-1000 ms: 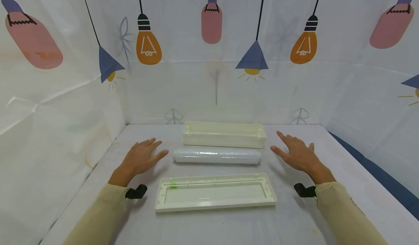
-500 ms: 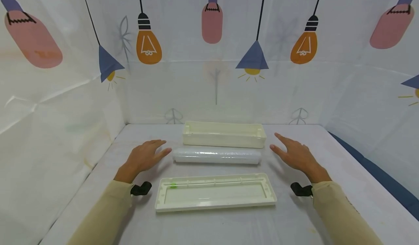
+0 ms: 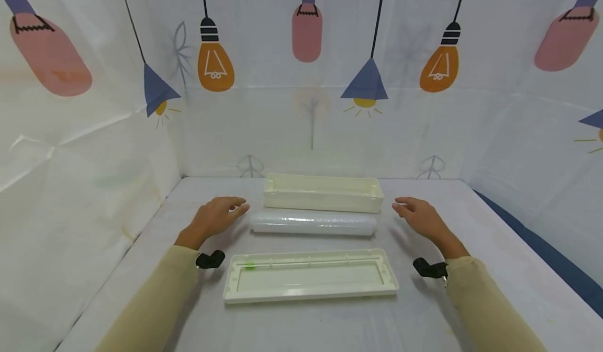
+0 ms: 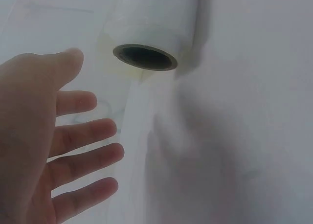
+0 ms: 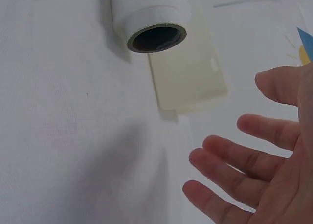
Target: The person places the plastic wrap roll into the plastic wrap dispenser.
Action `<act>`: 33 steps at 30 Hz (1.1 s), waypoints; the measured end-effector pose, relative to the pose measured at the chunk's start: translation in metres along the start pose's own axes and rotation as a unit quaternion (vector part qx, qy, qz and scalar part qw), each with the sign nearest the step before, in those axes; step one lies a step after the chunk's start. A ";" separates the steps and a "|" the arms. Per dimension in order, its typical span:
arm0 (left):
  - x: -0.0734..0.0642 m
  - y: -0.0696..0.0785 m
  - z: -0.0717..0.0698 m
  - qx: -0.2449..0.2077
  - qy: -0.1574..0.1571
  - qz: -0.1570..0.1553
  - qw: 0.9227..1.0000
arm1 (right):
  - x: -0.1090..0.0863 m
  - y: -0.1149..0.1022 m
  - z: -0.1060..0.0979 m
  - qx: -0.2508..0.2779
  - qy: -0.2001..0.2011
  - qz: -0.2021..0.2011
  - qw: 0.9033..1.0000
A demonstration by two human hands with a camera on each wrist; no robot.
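A roll of cling film (image 3: pixel 313 223) lies crosswise on the table, its hollow core facing each wrist camera. My left hand (image 3: pixel 215 218) hovers off the roll's left end, fingers relaxed and apart from it. In the left wrist view the left hand (image 4: pixel 58 136) has its fingers spread, holding nothing. Off the right end, my right hand (image 3: pixel 421 217) is likewise in the air with loosely bent fingers; the right wrist view shows this right hand (image 5: pixel 254 160) touching nothing. Behind the roll stands a cream open box (image 3: pixel 324 200). In front lies a shallow cream lid (image 3: pixel 311 284).
A bright green slider (image 3: pixel 249 265) sits on a rail along the lid's far side. The white-covered table (image 3: pixel 311 331) meets white cloth walls (image 3: pixel 282 127) printed with lamps at the back and sides. A dark blue strip (image 3: pixel 537 247) shows beyond the right edge.
Both hands have moved inward toward the roll's ends, and their fingers have gone from spread to more bent. The roll, box and lid have stayed in place.
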State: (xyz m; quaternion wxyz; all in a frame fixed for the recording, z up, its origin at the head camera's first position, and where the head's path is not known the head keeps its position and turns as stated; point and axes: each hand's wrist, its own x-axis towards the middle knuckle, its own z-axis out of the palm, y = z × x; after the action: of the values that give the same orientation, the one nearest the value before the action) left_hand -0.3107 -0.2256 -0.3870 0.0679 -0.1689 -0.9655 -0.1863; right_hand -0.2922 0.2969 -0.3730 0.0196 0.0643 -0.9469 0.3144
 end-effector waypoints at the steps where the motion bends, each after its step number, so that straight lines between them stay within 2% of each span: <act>1: 0.002 0.000 0.000 -0.008 -0.003 0.000 1.000 | 0.001 0.000 0.000 0.025 -0.005 0.004 1.000; 3: 0.007 -0.001 0.002 -0.023 -0.005 -0.001 1.000 | 0.004 0.000 0.001 0.080 -0.013 0.012 0.997; 6: 0.015 0.001 0.005 -0.057 -0.010 -0.007 0.998 | 0.007 0.000 0.002 0.159 -0.019 0.029 0.987; 9: 0.023 0.003 0.009 -0.098 -0.017 -0.016 0.995 | 0.010 -0.002 0.004 0.188 -0.021 0.041 0.981; 16: 0.039 0.010 0.010 -0.191 -0.051 -0.052 0.979 | 0.020 -0.004 0.009 0.234 -0.027 0.075 0.969; 19: 0.044 0.012 0.011 -0.208 -0.057 -0.064 0.974 | 0.024 -0.003 0.010 0.256 -0.029 0.088 0.962; 22: 0.050 0.012 0.014 -0.228 -0.055 -0.075 0.969 | 0.028 -0.004 0.012 0.263 -0.031 0.087 0.960; 29: 0.058 0.015 0.022 -0.316 -0.072 -0.108 0.940 | 0.032 -0.011 0.013 0.264 -0.020 0.082 0.961; 33: 0.061 0.018 0.020 -0.332 -0.066 -0.127 0.932 | 0.039 -0.012 0.016 0.272 -0.026 0.098 0.957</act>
State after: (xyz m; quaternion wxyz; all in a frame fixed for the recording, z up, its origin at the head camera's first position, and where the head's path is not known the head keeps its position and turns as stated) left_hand -0.3627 -0.1839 -0.3871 -0.0800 -0.0694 -0.8645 -0.4913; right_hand -0.3296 0.2730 -0.3758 -0.0537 -0.0178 -0.8274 0.5588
